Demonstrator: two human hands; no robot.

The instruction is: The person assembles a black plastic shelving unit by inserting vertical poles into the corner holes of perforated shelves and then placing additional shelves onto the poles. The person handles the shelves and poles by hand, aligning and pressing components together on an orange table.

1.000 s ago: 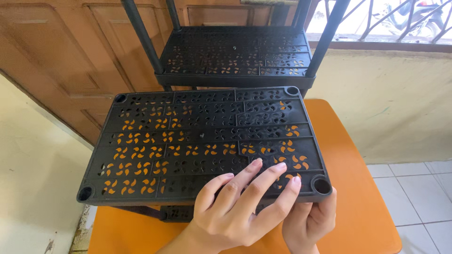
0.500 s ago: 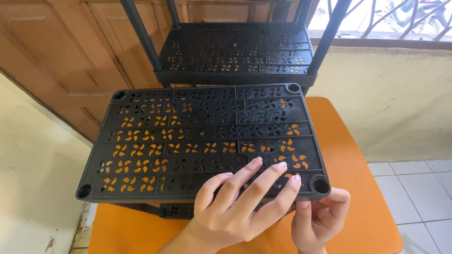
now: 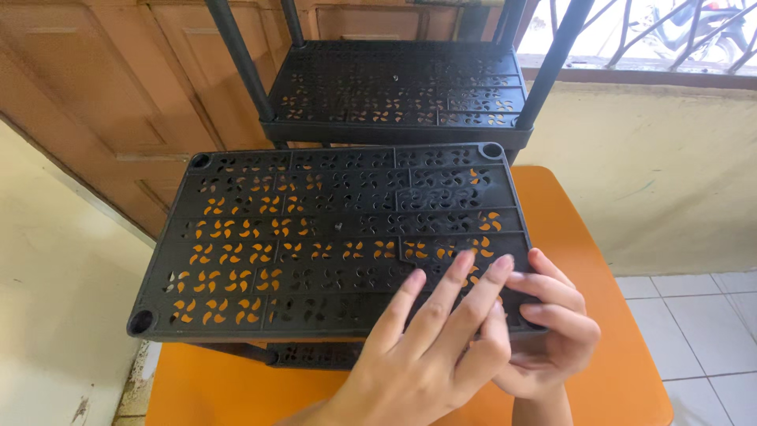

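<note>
A black perforated plastic shelf panel (image 3: 315, 237) lies flat on an orange table (image 3: 623, 371), with round sockets at its corners. My left hand (image 3: 430, 347) rests on the panel's near right part, fingers stretched out and slightly apart on the top. My right hand (image 3: 552, 323) wraps the near right corner from the side, with its fingers curled over the top and hiding that corner socket. The two hands touch each other there.
An assembled black rack (image 3: 394, 87) with upright poles stands just behind the panel. Another black piece (image 3: 307, 355) sticks out from under the panel's near edge. A wooden door (image 3: 95, 95) is at left, a pale wall (image 3: 654, 173) at right, and tiled floor (image 3: 710, 339) below it.
My right hand has come up from below the near right corner and closed its fingers over the top. My left hand slid slightly right and forward. The panel stayed put.
</note>
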